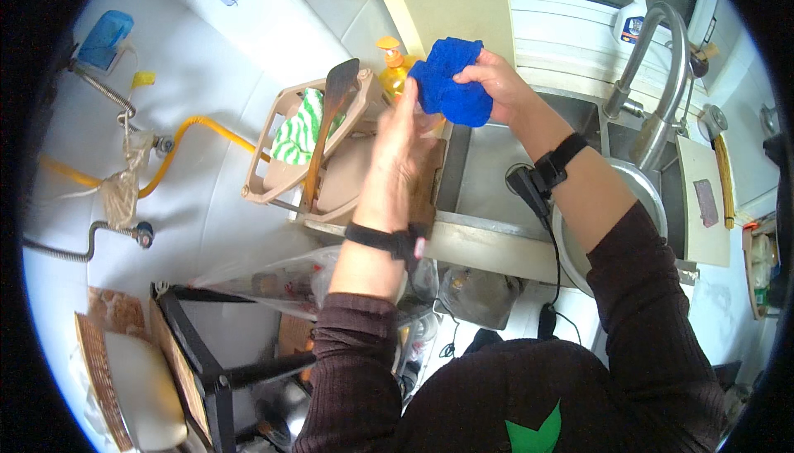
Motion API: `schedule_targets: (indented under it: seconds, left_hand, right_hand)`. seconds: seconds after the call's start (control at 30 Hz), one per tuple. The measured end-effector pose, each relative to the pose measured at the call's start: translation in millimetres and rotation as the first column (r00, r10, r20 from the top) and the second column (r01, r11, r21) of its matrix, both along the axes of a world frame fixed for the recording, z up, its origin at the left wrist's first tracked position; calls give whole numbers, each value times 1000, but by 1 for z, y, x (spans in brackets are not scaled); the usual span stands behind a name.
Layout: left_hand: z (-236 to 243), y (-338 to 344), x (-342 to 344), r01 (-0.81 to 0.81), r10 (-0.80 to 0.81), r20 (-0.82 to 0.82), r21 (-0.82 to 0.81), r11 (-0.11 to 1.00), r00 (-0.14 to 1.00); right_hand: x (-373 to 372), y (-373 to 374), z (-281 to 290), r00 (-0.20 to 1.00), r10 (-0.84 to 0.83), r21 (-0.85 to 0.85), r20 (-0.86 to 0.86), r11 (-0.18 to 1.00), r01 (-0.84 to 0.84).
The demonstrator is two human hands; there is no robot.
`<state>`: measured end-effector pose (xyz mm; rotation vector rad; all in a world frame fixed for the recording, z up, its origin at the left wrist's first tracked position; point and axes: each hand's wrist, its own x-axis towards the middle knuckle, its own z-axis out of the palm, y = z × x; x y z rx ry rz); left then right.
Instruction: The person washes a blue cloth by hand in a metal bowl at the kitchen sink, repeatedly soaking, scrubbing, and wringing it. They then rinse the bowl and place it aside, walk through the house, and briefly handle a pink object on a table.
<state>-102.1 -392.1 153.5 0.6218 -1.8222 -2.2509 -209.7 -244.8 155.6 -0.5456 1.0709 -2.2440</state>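
Note:
A bright blue cloth [451, 93] is held up over the left rim of the sink, bunched and folded. My right hand [503, 88] is closed on its right side, thumb across the front. My left hand [399, 126] is at the cloth's left edge, one digit upright against it. Motion smears the rest of that hand, so its grip cannot be made out. Behind the cloth stands an orange-topped pump bottle [394, 73], partly hidden by my left hand and the cloth.
The steel sink [488, 176] has a tall curved faucet [682, 64] at its right and a round basin [657, 197] in front. Left of my hands, a beige rack [265, 180] holds a green-striped cloth [296, 132] and a dark spatula [335, 93]. A cutting board [459, 7] leans behind.

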Motion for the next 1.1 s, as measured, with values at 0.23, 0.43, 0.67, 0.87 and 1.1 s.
schedule_targets:
  seconds: [0.23,0.43,0.67,0.87,1.1]
  left_hand:
    - [-44,91,58,285,47,-477,598,749,877]
    - [-82,157,105,68,264,-357,698,712,896]
    - [-94,207,125,13,417,-408,728,686,813]
    - [-109,284,131,242,129,-348,830,502,929]
    - [-117,328,145,288,-8,-345,770,569,938]
  right_hand:
    - [78,66,-34,931,311,67,192,942,-329]
    - [119,127,-48,861,239,303,449,865,-399]
    - [186,210,-56,979,-183,229,89,960,158]
    - [226,215,-60,183,-102,99,-978,546,832]
    - [169,250,-65,285,-14,273,-958,251,929]
